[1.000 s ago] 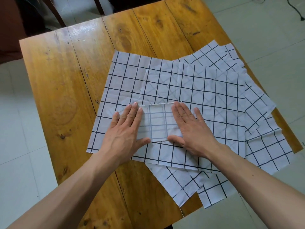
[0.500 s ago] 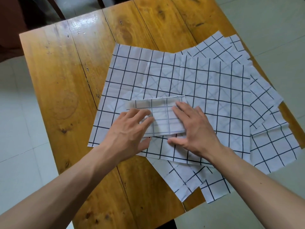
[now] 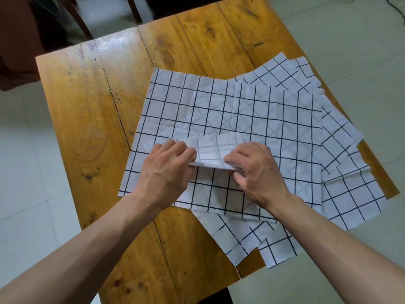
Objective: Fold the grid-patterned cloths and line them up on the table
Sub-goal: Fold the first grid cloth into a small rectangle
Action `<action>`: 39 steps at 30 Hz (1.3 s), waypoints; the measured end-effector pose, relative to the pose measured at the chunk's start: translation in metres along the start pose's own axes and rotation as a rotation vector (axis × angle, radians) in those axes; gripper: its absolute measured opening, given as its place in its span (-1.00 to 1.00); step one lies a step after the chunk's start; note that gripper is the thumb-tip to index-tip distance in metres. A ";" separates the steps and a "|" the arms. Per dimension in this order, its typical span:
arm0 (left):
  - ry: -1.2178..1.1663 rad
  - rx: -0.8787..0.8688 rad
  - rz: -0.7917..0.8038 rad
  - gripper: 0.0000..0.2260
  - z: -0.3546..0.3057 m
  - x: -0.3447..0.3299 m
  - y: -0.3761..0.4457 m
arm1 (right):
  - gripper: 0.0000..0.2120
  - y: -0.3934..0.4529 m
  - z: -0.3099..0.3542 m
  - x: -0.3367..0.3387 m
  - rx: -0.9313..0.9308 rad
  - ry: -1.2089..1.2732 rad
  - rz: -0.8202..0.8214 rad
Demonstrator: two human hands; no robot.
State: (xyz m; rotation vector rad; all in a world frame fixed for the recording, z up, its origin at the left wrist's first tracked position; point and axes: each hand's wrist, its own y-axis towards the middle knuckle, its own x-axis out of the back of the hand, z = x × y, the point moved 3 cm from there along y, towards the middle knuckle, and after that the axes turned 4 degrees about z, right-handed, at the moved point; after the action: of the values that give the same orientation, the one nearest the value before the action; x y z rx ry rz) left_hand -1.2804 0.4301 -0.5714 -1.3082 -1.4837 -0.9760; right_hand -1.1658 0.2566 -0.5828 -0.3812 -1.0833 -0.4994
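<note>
Two bare forearms enter from 6 o'clock, left from 7, right from 5. Nearest cloth: corners of lower grid cloths (image 3: pixel 232 240) hang over the near worktop edge at about 5 o'clock, skewed, overlapping. Wooden worktop (image 3: pixel 87 119), plank top, bare wood on the 9 o'clock side. Left hand (image 3: pixel 166 172) sits at frame centre, fingers (image 3: pixel 182 150) curled over the left end of the folded cloth (image 3: pixel 215 153), grasping it, thumb hidden underneath. Right hand (image 3: pixel 256 170) just beside at 3 o'clock of the left, its fingers curled and pinching the right end of the same folded piece, thumb tucked under the near edge. Folded cloth is a small thick rectangle, faded grid side showing, near edge lifted slightly off the sheet below, far edge down or close to it, can't tell if touching. It lies between both hands, on top of the flat cloth (image 3: pixel 219 110), a big unfolded white sheet with dark grid lines, spread over the worktop centre, creases visible, its left edge toward 9 o'clock. More grid cloths fan out beneath it toward 1 to 4 o'clock, one sheet (image 3: pixel 352 200) overhanging the right worktop edge, another (image 3: pixel 282 71) angled at 1 o'clock. Far side of the worktop at 12 o'clock is glossy wood. Beyond it, dark chair legs (image 3: pixel 76 20) at 11 o'clock, pale tiled floor (image 3: pixel 350 36) around.
</note>
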 end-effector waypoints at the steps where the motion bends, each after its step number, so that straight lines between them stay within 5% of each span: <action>1: -0.012 0.003 -0.022 -0.94 -0.002 0.011 -0.001 | -0.76 0.000 0.004 0.009 0.003 0.023 -0.026; 5: -0.025 0.003 -0.028 -0.93 -0.007 0.065 -0.006 | -0.95 0.002 0.028 0.055 0.049 0.098 0.033; 23: -0.090 0.169 -0.253 -0.89 -0.009 0.403 -0.134 | -0.96 0.003 0.269 0.300 0.288 0.213 -0.036; 39: -0.182 -0.046 -0.392 -0.91 0.125 0.522 -0.287 | -0.94 -0.026 0.518 0.287 0.156 0.100 -0.241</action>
State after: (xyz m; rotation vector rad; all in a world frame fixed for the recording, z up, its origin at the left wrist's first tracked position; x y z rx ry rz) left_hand -1.5976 0.6583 -0.1044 -1.1855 -1.9168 -1.1673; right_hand -1.4547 0.4505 -0.1033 -0.0867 -1.0681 -0.6361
